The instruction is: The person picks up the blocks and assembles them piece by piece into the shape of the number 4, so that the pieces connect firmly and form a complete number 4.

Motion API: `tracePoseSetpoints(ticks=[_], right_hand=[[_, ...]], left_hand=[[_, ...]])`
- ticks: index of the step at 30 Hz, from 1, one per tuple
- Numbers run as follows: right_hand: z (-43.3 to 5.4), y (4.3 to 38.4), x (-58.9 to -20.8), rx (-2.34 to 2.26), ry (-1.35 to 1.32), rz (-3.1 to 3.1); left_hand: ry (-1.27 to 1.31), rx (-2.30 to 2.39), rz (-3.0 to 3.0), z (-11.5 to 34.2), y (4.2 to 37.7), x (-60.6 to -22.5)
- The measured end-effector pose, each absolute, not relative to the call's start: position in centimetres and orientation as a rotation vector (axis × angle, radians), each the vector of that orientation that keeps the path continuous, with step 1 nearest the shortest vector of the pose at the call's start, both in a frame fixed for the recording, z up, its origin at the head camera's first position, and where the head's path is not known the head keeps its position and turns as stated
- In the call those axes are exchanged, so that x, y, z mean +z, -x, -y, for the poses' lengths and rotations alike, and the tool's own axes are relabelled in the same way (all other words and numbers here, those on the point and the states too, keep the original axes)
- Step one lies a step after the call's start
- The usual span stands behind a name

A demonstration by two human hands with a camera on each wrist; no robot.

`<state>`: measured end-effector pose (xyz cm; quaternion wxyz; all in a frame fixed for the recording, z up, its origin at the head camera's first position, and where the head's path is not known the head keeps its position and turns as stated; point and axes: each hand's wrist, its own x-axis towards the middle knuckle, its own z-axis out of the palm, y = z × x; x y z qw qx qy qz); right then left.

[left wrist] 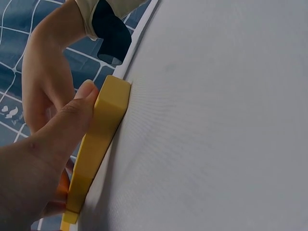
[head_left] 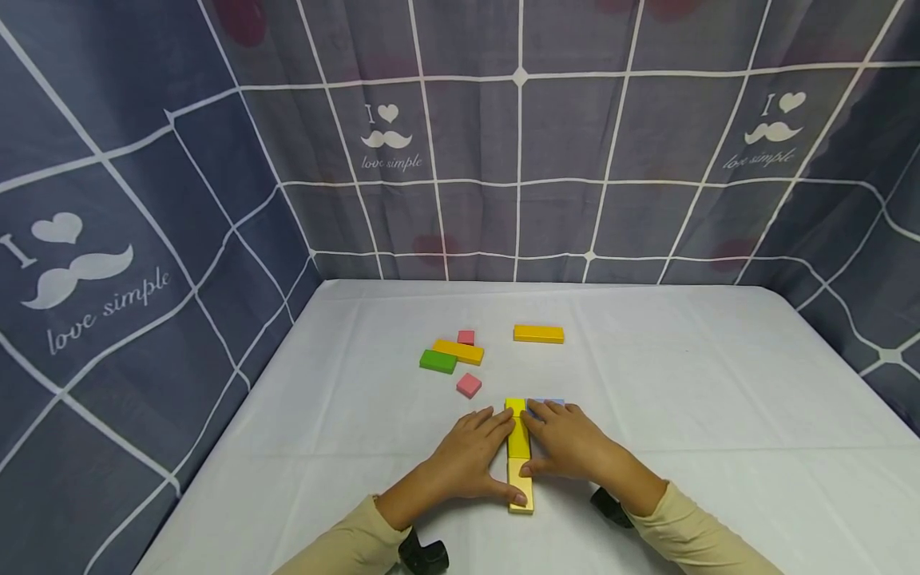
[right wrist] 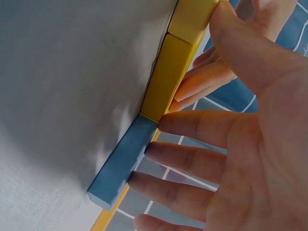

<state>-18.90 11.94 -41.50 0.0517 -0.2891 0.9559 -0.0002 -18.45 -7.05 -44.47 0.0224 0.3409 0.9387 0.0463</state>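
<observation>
A column of yellow blocks lies on the white table, with a pale yellow block (head_left: pixel 521 473) nearest and a brighter yellow block (head_left: pixel 518 441) beyond it. A blue block (right wrist: pixel 120 161) extends to the right from the column's far end, mostly covered by fingers in the head view. My left hand (head_left: pixel 467 454) rests along the column's left side, fingertips at the brighter blocks and thumb on the pale block's near end. With straight, spread fingers, my right hand (head_left: pixel 575 443) touches the blue block's near side; its thumb is at the pale block's right edge.
Farther back lie an orange-yellow block (head_left: pixel 538 334), another orange-yellow block (head_left: pixel 463 351) against a green block (head_left: pixel 438 362), a small red block (head_left: pixel 466 337) and a pink-red block (head_left: pixel 469 386). A grey checked curtain (head_left: pixel 467 216) stands behind the white table (head_left: pixel 683 367).
</observation>
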Motion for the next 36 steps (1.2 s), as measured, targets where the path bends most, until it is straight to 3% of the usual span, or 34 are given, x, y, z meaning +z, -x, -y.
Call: tracePoseSetpoints(ticks=[36], right_hand=[[-13.0,19.8,-40.4,-0.261,0.939,-2.852]], left_hand=[[-1.059,0.126,-2.910,7.0,18.4,-44.4]])
